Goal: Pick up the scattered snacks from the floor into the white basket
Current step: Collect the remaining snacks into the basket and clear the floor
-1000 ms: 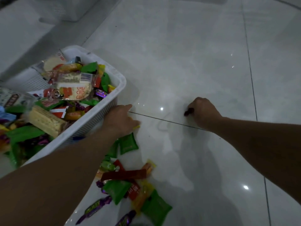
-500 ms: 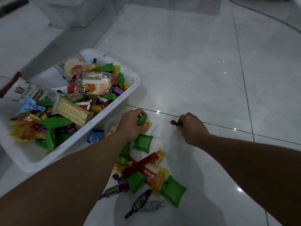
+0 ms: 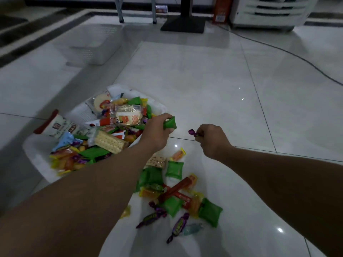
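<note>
Left hand (image 3: 156, 134) was gripping a green packet (image 3: 169, 125) right at the basket's (image 3: 33, 153) right edge, and that basket was stuffed with wrappers. Right hand (image 3: 211, 140) had a purple candy (image 3: 191, 132) pinched in its fingertips, just right of the packet. Plenty of snacks (image 3: 174, 193) were lying on the tiles, near side, between the arms.

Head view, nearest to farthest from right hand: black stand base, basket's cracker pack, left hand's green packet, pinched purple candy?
1. purple candy, right hand
2. green packet, left hand
3. cracker pack, white basket
4. black stand base, far back
</note>
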The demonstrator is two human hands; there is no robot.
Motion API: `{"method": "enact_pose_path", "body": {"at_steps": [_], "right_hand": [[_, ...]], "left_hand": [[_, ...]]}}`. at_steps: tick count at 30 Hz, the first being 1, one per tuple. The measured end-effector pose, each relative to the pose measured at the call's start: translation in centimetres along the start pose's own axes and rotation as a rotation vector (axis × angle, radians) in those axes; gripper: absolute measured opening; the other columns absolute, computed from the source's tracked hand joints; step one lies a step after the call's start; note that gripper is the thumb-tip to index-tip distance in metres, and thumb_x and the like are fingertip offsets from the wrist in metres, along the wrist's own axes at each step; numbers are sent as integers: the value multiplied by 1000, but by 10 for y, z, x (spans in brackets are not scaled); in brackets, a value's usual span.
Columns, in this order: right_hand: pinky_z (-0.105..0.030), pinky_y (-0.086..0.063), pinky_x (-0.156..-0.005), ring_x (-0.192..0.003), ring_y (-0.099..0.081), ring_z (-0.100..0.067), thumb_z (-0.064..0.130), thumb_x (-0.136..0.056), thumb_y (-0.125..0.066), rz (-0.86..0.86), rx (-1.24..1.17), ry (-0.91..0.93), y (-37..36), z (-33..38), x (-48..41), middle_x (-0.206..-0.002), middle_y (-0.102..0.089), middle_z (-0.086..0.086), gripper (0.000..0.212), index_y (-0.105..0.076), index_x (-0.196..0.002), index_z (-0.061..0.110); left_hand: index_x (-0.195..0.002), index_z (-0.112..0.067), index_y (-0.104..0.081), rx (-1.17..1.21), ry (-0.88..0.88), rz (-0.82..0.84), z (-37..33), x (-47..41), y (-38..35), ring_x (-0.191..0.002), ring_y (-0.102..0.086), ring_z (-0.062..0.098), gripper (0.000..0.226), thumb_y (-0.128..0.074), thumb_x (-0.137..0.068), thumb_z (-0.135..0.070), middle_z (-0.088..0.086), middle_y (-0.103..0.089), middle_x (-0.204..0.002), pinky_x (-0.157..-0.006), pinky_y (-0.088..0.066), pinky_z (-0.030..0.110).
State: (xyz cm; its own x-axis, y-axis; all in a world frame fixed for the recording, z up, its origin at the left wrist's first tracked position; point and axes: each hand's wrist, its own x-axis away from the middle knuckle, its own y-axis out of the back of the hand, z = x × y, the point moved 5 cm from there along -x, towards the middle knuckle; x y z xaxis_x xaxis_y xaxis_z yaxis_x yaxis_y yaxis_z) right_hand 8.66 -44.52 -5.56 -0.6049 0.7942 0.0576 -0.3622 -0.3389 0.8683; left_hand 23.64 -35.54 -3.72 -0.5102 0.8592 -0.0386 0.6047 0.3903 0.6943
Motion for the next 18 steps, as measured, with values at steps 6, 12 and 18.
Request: {"method": "enact_pose_path", "body": {"at_steps": [6,12,18], "right_hand": [[-38,-52,-76,-89,-62,-32,10,-87,-63,-49,-100,61,-1,87,-6,-97,-65,-15,11,-65,-97,7],[-31,-44,-72,-95,-58,-30,8,-90,-57,7,-34,261,-42,177,2,-100,-60,-14,9,-61,-97,7],[-29,-42,-72,-98,-57,-28,12,-88,-62,42,-40,368,-81,233,8,-103,-60,-12,16,-63,-104,9]], "left_hand": [[-129,-12,-57,-124,-8,-124,12,12,77,-121,-50,25,43,-63,-87,-4,9,-58,-130,-92,-33,19],[-128,-18,-60,-286,70,-248,64,41,150,-116,-56,30,45,-67,-85,-5,14,-61,-125,-100,-39,28],[-112,-15,-67,-436,36,-251,105,69,188,-99,-59,29,28,-57,-88,-5,11,-65,-106,-83,-44,31]]}}
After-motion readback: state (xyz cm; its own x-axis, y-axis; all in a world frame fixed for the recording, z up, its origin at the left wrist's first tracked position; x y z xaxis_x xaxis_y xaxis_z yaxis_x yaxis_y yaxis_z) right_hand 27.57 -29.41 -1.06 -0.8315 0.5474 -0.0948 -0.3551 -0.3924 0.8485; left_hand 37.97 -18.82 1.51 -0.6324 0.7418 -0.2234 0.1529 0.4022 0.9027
